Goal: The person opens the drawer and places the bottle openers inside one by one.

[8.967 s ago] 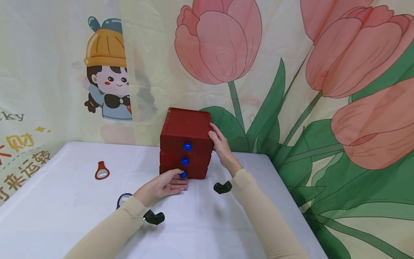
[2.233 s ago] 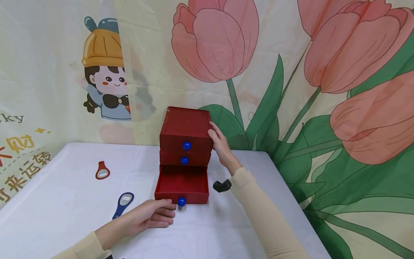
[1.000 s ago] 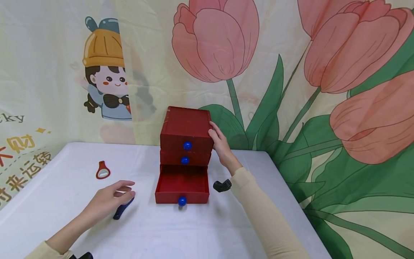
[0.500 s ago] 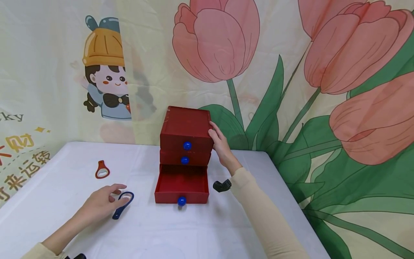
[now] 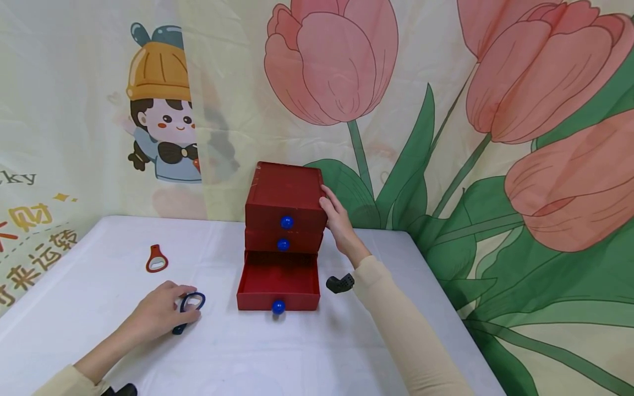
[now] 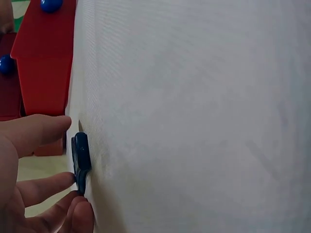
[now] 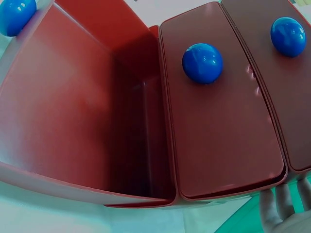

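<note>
My left hand (image 5: 158, 312) reaches around a dark blue bottle opener (image 5: 198, 301) with a looped head on the white table. In the left wrist view, fingertips touch the lower end of the opener (image 6: 81, 151) while the thumb stands apart from its upper end. A dark red box of three stacked drawers (image 5: 287, 190) with blue knobs stands mid-table. Its bottom drawer (image 5: 278, 283) is pulled out and bare inside; the upper two are closed. With fairly straight fingers, my right hand (image 5: 342, 223) rests against the box's right side.
A red bottle opener (image 5: 157, 259) lies further back on the left of the white table (image 5: 376, 341). Behind the table hangs a cloth backdrop (image 5: 228, 110) printed with tulips and a cartoon figure.
The bottom drawer was pulled out by its knob with the left hand. That hand then let go, moved left and came down to the blue bottle opener. The right hand stayed at the box.
</note>
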Demonstrator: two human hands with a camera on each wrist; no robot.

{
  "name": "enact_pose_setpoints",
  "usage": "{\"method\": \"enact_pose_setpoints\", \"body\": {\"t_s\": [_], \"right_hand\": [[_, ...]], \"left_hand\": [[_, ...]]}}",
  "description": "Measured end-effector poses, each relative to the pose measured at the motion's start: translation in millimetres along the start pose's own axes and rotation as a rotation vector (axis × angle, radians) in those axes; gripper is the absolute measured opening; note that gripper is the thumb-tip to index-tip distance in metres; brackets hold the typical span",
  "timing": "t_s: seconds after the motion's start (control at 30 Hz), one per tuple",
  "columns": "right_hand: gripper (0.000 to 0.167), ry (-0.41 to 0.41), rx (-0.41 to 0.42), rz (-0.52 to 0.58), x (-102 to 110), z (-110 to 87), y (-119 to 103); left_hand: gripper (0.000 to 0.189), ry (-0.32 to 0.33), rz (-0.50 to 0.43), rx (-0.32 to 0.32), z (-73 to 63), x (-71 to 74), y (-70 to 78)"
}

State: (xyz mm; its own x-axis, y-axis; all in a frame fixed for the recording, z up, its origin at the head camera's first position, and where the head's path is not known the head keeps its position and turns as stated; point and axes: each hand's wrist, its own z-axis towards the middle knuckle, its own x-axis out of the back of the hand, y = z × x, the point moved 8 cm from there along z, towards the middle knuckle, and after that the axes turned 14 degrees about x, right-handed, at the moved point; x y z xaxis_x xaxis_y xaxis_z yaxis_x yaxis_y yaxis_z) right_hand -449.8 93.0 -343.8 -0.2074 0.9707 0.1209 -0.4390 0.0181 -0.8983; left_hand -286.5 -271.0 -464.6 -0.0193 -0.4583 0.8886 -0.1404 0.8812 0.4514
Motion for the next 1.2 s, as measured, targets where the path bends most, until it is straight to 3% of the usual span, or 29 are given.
{"method": "enact_pose_setpoints", "body": {"t_s": [0.23, 0.57, 0.87, 1.2], "right_hand": [[0.058, -0.007, 0.001, 0.0, -0.3, -0.4, -0.8], [0.057, -0.005, 0.008, -0.004, -0.4, 0.1, -0.3], [0.057, 0.0, 0.008, 0.001, -0.5, -0.8, -1.2], [0.058, -0.009, 0.024, 0.008, -0.6, -0.4, -1.6]], "left_hand": [[0.062, -0.04, 0.001, 0.004, 3.1, -0.4, 2.5], [0.064, -0.07, 0.004, -0.049, 7.9, 2.1, 9.3], [0.059, -0.122, 0.038, -0.01, 14.2, 0.4, 7.7], [0.053, -0.082, 0.05, -0.117, 12.5, 7.7, 17.6]]}}
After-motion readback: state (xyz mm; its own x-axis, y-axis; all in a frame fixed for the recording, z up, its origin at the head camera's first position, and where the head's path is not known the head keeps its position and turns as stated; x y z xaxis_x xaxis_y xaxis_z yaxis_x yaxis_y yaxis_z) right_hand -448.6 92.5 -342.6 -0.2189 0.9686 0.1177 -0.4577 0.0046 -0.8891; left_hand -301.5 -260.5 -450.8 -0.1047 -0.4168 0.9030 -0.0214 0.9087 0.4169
